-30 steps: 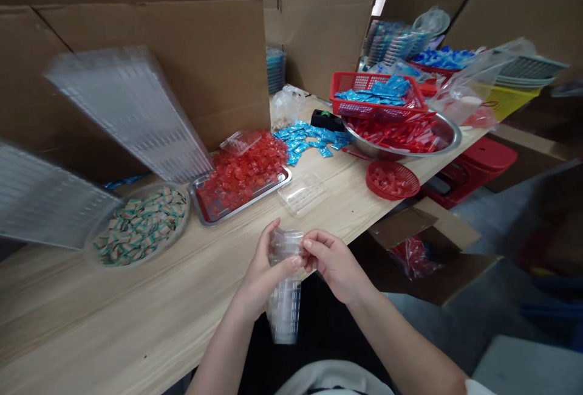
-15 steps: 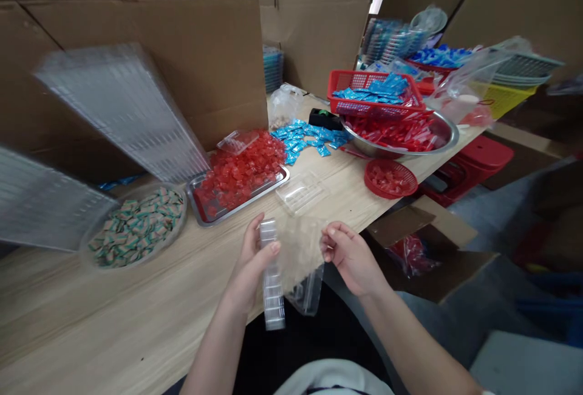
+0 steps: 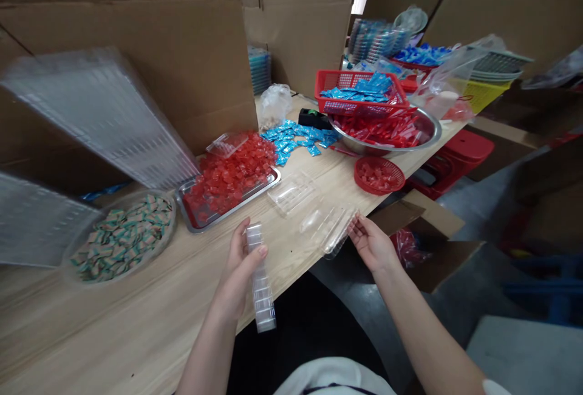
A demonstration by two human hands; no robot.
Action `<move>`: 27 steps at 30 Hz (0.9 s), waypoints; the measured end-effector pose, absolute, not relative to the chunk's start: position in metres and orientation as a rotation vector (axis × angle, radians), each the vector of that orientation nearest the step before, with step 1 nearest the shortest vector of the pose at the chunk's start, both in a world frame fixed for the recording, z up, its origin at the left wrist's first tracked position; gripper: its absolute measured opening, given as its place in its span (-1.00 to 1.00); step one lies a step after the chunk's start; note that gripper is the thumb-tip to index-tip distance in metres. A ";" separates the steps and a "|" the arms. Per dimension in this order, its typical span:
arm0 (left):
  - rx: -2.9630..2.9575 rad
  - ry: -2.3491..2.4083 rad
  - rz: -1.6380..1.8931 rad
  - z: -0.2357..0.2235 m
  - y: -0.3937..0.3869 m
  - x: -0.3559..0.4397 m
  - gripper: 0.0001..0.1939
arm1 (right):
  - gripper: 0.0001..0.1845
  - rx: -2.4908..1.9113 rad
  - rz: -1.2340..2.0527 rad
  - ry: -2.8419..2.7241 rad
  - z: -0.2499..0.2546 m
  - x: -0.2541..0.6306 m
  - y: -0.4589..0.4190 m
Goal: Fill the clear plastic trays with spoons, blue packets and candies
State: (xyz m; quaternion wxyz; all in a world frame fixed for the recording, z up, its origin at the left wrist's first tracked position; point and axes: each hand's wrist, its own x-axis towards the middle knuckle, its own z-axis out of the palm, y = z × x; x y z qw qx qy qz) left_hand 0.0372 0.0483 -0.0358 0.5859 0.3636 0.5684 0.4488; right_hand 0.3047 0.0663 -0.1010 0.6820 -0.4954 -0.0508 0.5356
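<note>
**Q:** ok so what did each hand have?

**A:** Left hand [image 3: 237,267] was closed around a narrow stack of clear ribbed plastic blister trays [image 3: 262,298], fingers curled behind, thumb pressed on the front. The bottom end stuck out past the near edge of the pale wood-grain table [image 3: 136,316].

**Q:** and the other one?

**A:** Right hand [image 3: 372,243] was open, fingers [image 3: 359,228] loosely spread, tips right at the corner of a clear clamshell tray [image 3: 327,230]. Couldn't tell if they were really pinching it.

**Q:** what was nearby?

**A:** Another clear tray [image 3: 291,193] lay just beyond, beside a steel tray [image 3: 241,205] heaped with glossy red sweets [image 3: 228,185].
</note>
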 end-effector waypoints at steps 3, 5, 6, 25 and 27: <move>0.871 1.339 1.044 -0.034 0.047 0.039 -0.28 | -0.73 -1.282 1.114 -0.247 -0.106 0.300 0.063; 0.888 1.327 1.031 -0.033 0.047 0.040 -0.28 | -0.63 -1.410 1.027 -0.377 -0.112 0.298 0.058; 0.894 1.318 1.025 -0.032 0.046 0.040 -0.29 | -0.57 -1.466 0.974 -0.443 -0.117 0.299 0.056; 1.016 1.200 0.990 -0.032 0.034 0.021 -0.24 | -0.75 -1.005 1.683 -0.924 -0.021 0.161 0.053; 1.017 1.225 1.000 -0.033 0.031 0.013 -0.24 | -0.75 -0.996 1.731 -0.909 -0.023 0.158 0.053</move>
